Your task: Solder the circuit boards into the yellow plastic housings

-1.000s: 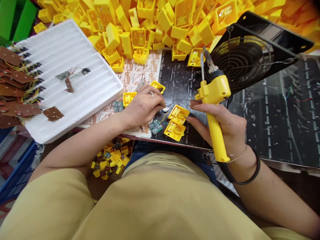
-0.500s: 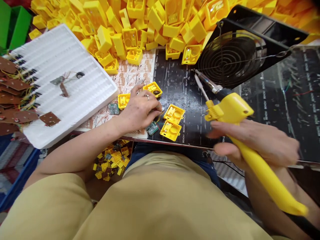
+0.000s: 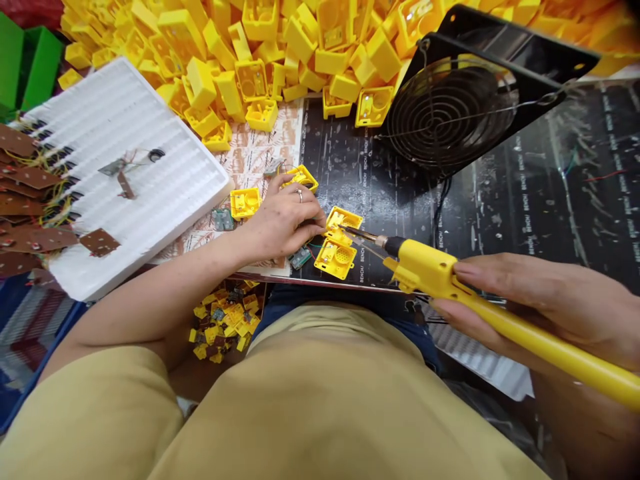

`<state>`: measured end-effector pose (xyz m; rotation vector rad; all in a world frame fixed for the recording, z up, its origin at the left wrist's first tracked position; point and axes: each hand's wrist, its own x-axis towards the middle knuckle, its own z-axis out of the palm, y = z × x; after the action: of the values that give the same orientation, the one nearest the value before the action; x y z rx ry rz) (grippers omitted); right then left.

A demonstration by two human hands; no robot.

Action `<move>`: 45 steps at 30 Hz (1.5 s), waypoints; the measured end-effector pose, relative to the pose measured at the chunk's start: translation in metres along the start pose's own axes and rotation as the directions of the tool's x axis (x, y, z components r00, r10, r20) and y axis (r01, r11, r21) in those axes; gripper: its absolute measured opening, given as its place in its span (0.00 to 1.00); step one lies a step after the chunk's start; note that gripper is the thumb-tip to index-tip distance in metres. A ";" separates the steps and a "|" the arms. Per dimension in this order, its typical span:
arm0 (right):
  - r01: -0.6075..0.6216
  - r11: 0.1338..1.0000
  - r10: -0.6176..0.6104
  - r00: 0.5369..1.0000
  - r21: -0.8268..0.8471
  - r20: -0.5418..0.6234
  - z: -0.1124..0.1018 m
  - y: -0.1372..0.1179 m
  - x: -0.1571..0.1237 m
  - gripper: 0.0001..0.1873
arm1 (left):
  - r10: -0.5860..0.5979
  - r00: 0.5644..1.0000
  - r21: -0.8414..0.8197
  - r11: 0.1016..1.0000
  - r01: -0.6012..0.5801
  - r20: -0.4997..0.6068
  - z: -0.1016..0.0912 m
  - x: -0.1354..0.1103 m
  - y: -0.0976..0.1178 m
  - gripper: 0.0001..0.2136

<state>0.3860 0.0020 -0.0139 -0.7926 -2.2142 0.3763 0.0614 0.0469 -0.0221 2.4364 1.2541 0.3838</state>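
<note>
My right hand (image 3: 545, 300) is wrapped round a yellow soldering iron (image 3: 430, 263) with a pistol-like body. Its tip reaches the upper of two open yellow casings (image 3: 345, 219), at the fingertips of my left hand (image 3: 287, 217). The lower yellow casing (image 3: 336, 259) adjoins it, with a perforated round area inside. My left fingers are pinched together at the upper casing's left edge; what they hold is hidden. Under that hand lies a small green circuit board (image 3: 301, 258) with thin wires. Another yellow casing (image 3: 245, 203) and a casing with parts in it (image 3: 304, 177) sit behind the hand.
A white foam tray (image 3: 165, 220) at left carries brown circuit boards (image 3: 30, 207) with wires. Yellow casings (image 3: 200, 80) are heaped along the back. A black fan (image 3: 440, 123) stands at back right on the black bench surface (image 3: 500, 220). More yellow parts (image 3: 227, 323) lie below the bench edge.
My right hand has swung the soldering iron left and down, from in front of the fan to the upper casing. My left hand stays almost in place, at that casing's edge.
</note>
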 end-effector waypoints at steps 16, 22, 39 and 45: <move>0.198 0.980 -0.196 0.976 -0.008 0.091 -0.004 -0.009 0.030 0.09 | -0.030 0.990 0.068 0.997 0.020 0.141 -0.010 0.016 0.007 0.08; 0.130 0.990 -0.125 0.988 -0.052 0.090 -0.012 -0.005 0.022 0.12 | -0.024 0.991 0.066 0.998 0.015 0.132 -0.010 0.017 0.006 0.07; 0.156 0.988 -0.154 0.982 -0.009 0.113 -0.008 -0.010 0.033 0.09 | -0.033 0.991 0.034 0.999 0.029 0.132 -0.011 0.017 0.007 0.07; 0.193 0.981 -0.190 0.975 -0.013 0.115 -0.010 -0.008 0.027 0.09 | -0.042 0.983 0.054 0.998 0.032 0.181 -0.012 0.020 0.007 0.08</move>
<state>0.3757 0.0133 0.0116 -0.5756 -2.3818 0.3064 0.0735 0.0619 -0.0071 2.4235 1.2417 0.1156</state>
